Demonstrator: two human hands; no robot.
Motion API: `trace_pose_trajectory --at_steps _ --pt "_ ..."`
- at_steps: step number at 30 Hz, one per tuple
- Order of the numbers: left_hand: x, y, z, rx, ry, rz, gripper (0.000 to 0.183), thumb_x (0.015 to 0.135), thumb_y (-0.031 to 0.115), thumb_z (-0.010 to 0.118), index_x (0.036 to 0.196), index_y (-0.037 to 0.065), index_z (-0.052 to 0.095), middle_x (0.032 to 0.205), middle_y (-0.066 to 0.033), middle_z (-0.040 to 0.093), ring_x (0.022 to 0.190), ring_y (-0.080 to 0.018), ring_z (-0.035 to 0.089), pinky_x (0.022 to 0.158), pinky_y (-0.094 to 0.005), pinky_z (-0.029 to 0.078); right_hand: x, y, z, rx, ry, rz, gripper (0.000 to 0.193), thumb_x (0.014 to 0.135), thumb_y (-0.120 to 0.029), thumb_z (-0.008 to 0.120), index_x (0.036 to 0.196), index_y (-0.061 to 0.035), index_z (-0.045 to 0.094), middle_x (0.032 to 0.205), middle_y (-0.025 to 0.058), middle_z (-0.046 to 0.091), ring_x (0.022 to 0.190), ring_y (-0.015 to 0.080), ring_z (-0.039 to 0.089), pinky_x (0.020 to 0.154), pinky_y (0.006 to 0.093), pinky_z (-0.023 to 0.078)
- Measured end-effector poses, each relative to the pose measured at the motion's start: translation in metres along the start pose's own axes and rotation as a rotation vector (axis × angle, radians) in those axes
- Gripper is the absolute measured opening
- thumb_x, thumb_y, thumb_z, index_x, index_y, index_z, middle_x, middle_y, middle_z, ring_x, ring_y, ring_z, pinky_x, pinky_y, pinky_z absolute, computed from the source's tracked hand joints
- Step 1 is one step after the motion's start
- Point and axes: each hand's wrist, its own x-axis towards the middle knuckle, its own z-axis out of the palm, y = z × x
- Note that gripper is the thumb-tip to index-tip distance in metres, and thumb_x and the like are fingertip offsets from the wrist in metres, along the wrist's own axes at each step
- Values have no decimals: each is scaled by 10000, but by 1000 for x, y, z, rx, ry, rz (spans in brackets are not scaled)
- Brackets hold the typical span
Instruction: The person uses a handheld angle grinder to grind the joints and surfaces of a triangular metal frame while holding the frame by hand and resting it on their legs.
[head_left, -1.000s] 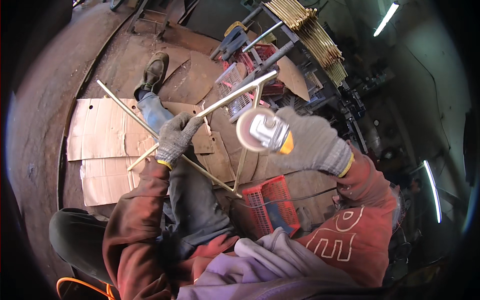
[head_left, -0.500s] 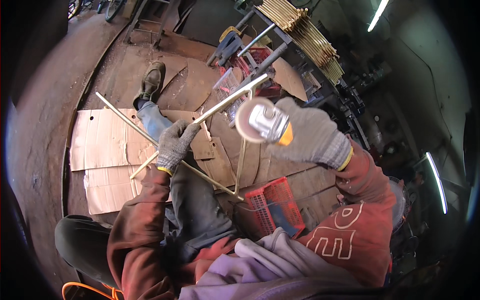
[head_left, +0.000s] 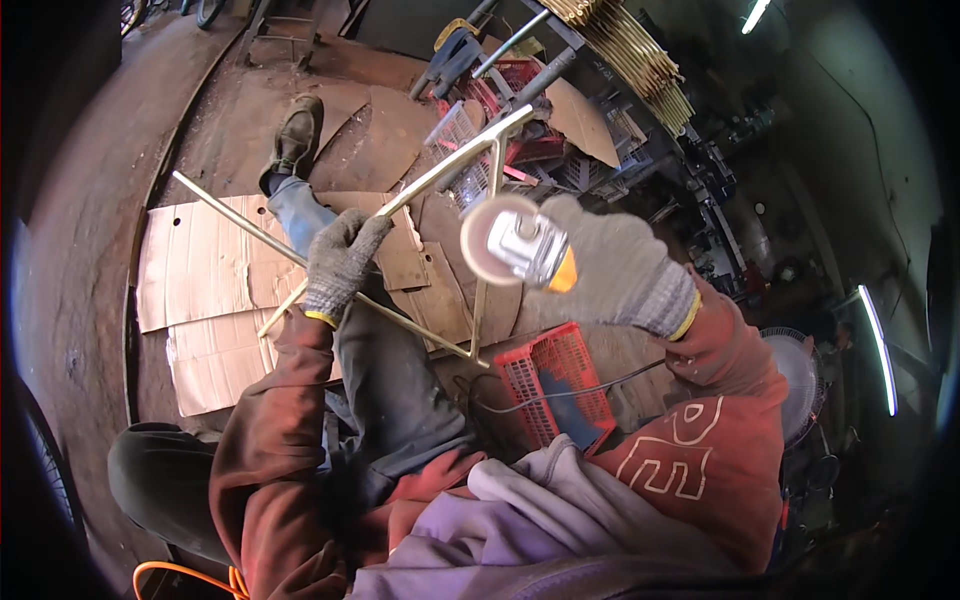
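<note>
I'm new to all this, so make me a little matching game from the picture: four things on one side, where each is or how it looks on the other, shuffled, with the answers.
Things:
1. Grinder
2. Metal frame
3. Red basket
4. Gold-coloured rods

Descriptions:
A. Has a blue piece inside
B. Near the picture's top, right of centre
C. In the right hand
D. In the left hand

Pairs: 1-C, 2-D, 3-A, 4-B
</note>
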Motion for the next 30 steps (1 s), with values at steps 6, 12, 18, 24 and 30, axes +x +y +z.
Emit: trace_pose_trajectory --at_steps 6,12,18,24,30 --pt "-1 -5 5 -39 -20 -61 354 1022 367 766 938 24 743 691 -109 588 642 -166 518 630 -375 467 -3 -5 10 35 -42 18 785 724 -508 926 1293 -120 550 941 176 768 843 438 764 723 515 617" --pt "-1 3 6 2 -9 -23 363 1025 356 762 897 18 728 676 -131 594 622 -161 514 605 -392 453 -7 5 11 82 -137 87 804 738 -526 916 1322 -124 538 954 191 765 892 443 766 779 530 613" --pt "2 -2 4 1 -12 -3 346 1030 350 754 950 13 761 711 -150 651 633 -169 552 624 -387 475 17 23 -16 214 171 51 875 736 -502 946 1397 -112 526 1029 189 770 967 430 764 832 510 609" --pt "2 -3 2 20 -19 6 345 1028 351 757 955 13 762 730 -157 665 633 -189 570 630 -394 483 14 23 -17 222 126 59 863 737 -484 962 1396 -122 539 1093 185 770 1031 424 758 875 498 599" --pt "1 -4 6 69 -30 5 337 1021 358 761 950 29 763 712 -158 635 613 -216 549 619 -406 470 20 29 -23 283 204 5 880 755 -535 937 1373 -63 525 1052 234 761 980 438 763 835 502 603"
